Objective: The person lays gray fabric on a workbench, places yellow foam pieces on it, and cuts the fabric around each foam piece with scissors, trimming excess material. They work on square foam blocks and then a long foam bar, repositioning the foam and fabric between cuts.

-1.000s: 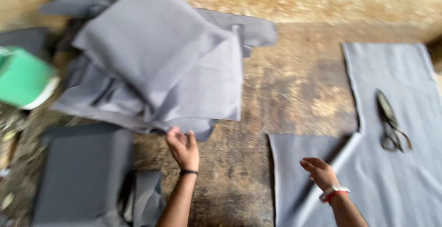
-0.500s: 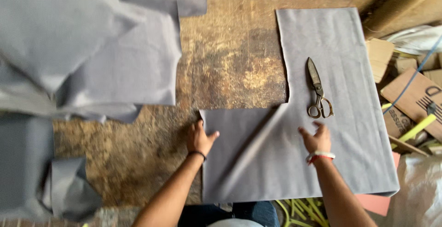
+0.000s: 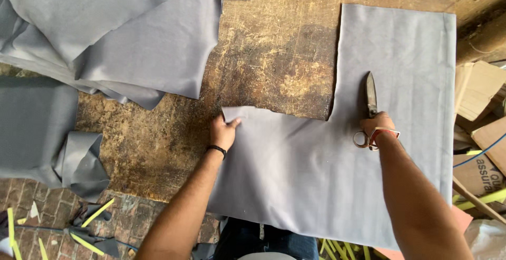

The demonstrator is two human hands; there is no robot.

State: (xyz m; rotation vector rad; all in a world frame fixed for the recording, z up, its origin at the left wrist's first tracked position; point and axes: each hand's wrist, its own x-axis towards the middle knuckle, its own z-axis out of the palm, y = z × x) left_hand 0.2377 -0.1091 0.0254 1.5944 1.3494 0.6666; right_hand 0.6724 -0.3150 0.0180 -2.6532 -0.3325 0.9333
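Note:
A large L-shaped sheet of grey fabric (image 3: 337, 160) lies flat on a worn wooden table (image 3: 274, 65). My left hand (image 3: 224, 132) pinches the sheet's near-left corner, which is slightly curled up. My right hand (image 3: 375, 128) rests on the handles of a pair of large metal scissors (image 3: 370, 102), which lie on the fabric with the blades pointing away from me. A black band circles my left wrist and a red and white one my right.
A heap of cut grey fabric pieces (image 3: 121, 33) covers the table's far left. More grey pieces (image 3: 37, 128) hang over the left edge above a brick floor with yellow strips (image 3: 95, 215). Cardboard boxes (image 3: 482, 102) stand at the right.
The fold across the sheet has been smoothed flat. My left hand moved to the sheet's left corner and my right hand went up onto the scissor handles.

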